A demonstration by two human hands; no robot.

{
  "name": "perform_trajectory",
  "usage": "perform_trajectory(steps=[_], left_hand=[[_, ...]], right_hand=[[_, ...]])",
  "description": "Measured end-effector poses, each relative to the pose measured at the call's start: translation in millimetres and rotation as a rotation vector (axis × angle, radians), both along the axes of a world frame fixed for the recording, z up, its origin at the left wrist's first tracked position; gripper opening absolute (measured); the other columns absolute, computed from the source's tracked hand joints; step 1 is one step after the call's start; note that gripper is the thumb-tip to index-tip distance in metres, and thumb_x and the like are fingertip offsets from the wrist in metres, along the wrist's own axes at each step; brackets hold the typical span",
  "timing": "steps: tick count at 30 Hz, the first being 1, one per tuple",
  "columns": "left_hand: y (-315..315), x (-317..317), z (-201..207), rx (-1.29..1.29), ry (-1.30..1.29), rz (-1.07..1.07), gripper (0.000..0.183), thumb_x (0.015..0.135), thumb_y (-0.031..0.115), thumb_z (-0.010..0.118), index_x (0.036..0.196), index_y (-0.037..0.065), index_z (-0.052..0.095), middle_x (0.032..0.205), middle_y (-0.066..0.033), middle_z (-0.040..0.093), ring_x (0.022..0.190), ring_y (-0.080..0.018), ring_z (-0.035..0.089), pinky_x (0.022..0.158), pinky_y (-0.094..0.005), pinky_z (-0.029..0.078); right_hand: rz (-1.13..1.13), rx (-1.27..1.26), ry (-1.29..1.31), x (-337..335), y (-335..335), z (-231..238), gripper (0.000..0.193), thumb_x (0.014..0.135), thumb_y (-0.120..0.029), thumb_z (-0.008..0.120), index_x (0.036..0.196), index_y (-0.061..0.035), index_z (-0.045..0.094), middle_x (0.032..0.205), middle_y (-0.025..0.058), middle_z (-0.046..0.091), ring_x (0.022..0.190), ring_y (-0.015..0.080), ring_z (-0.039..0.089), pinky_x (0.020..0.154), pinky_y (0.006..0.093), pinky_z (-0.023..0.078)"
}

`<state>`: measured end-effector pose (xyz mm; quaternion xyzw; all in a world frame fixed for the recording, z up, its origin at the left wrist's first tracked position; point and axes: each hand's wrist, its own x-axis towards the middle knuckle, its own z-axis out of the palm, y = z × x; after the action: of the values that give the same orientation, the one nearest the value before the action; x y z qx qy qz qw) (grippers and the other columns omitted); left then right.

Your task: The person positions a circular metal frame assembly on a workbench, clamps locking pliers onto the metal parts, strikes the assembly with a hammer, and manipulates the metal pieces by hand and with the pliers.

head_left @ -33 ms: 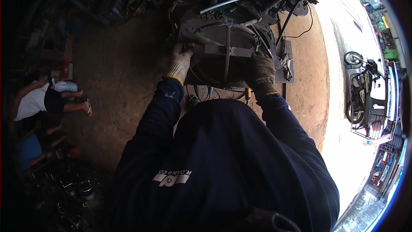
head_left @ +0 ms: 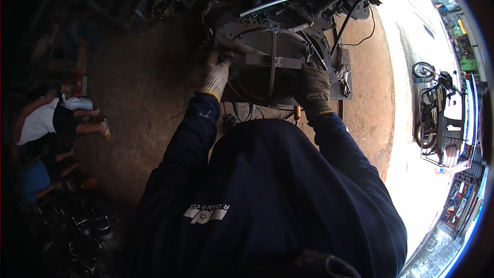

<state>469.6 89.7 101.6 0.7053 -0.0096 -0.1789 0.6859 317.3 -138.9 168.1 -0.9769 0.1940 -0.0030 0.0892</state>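
A dark round metal frame (head_left: pixel 242 91) lies on a work table in front of me, with an upright flat bar (head_left: pixel 273 74) across its middle. Over the bar lies a flat grey metal strip (head_left: pixel 260 60). My left hand (head_left: pixel 215 78), in a pale knitted glove, is closed at the frame's left side; shadow hides what its fingers hold. Just above it, a grey tapered piece (head_left: pixel 242 47) points toward the bar. My right hand (head_left: pixel 315 85), in a darker knitted glove, is curled closed at the strip's right end; its fingertips and their hold are hidden.
Metal rods (head_left: pixel 268 6) and dark scrap lie behind the frame. Pliers-like tools (head_left: pixel 345 82) sit at the table's right edge. A cable (head_left: pixel 371 28) runs along the floor. Two people sit at left, one in a white shirt (head_left: pixel 38 121). A motorcycle (head_left: pixel 431 108) stands far right.
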Motion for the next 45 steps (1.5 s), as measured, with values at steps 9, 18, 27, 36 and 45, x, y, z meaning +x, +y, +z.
perform_trajectory(steps=[9,18,27,36,45], left_hand=[[16.0,5.5,20.1,0.310,-0.025,-0.195,0.042,0.091,0.029,0.068,0.122,0.000,0.066,0.116,-0.0138,0.071,0.106,-0.0255,0.067,0.089,-0.0359,0.050],[32.9,33.1,4.2,0.140,0.321,-0.330,0.047,0.084,0.014,0.077,0.128,0.001,0.064,0.116,-0.0099,0.070,0.104,-0.0207,0.066,0.092,-0.0321,0.052],[35.1,33.1,36.9,0.138,0.160,-0.557,0.060,0.080,0.003,0.074,0.138,0.002,0.056,0.126,-0.0102,0.066,0.115,-0.0210,0.062,0.101,-0.0334,0.048],[37.9,29.4,31.8,0.131,0.107,-0.540,0.064,0.079,0.001,0.068,0.141,0.000,0.052,0.129,-0.0112,0.063,0.117,-0.0219,0.060,0.102,-0.0333,0.046],[44.3,31.3,12.9,-0.006,0.200,-0.471,0.062,0.080,-0.003,0.064,0.141,-0.001,0.050,0.129,-0.0117,0.060,0.118,-0.0232,0.058,0.103,-0.0348,0.045]], right_hand=[[0.139,-0.027,-0.093,7.1,-19.1,-4.6,0.046,0.080,-0.048,0.074,0.103,-0.0080,0.071,0.109,0.0153,0.068,0.108,0.0337,0.063,0.093,0.0455,0.050],[0.202,0.075,-0.078,18.1,-33.2,5.3,0.051,0.075,-0.043,0.079,0.113,-0.0092,0.071,0.121,0.0164,0.066,0.117,0.0373,0.060,0.100,0.0456,0.049],[0.193,0.131,-0.047,14.7,-35.1,13.1,0.065,0.073,-0.043,0.083,0.128,-0.0141,0.066,0.131,0.0150,0.061,0.123,0.0353,0.058,0.104,0.0461,0.047],[-0.273,0.545,-0.594,-47.8,-39.2,-51.2,0.071,0.084,-0.022,0.080,0.142,-0.0006,0.046,0.123,0.0155,0.063,0.105,0.0272,0.066,0.085,0.0389,0.056],[-0.484,1.303,-0.013,-51.9,-12.5,-3.0,0.046,0.095,-0.035,0.064,0.121,0.0036,0.065,0.088,0.0099,0.069,0.066,0.0154,0.065,0.054,0.0291,0.053]])
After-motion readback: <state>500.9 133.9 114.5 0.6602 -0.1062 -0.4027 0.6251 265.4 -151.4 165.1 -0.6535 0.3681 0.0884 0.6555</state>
